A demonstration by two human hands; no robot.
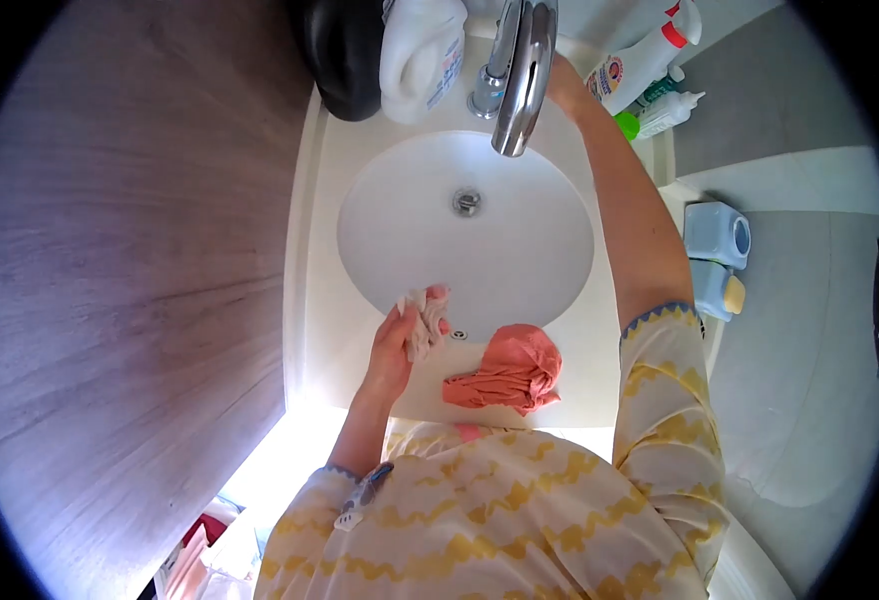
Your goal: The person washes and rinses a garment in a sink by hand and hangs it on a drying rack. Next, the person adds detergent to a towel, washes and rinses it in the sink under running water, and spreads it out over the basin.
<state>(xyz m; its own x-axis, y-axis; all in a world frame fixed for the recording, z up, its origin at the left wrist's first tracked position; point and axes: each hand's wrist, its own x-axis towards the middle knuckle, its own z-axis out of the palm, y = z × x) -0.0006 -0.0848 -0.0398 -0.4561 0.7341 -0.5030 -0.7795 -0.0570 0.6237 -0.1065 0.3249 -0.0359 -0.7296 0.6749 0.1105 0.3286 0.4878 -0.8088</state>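
Note:
Over the near rim of the white oval sink (380, 210), my left hand (393, 345) is closed around a crumpled pale cloth (426, 325). A folded coral-red cloth (510, 368) lies on the counter edge, to the right of that hand. My right arm stretches forward along the sink's right side. Behind the chrome faucet (528, 85) is my right hand (564, 85), whose fingers are hidden by the spout. No water is seen coming from the faucet.
A black bottle (345, 60) and a white jug (420, 60) stand at the back left. Spray bottle (645, 62) and white squeeze bottle (670, 113) are at the back right. Blue containers (717, 235) sit further right. A wood-look panel (150, 250) borders the left.

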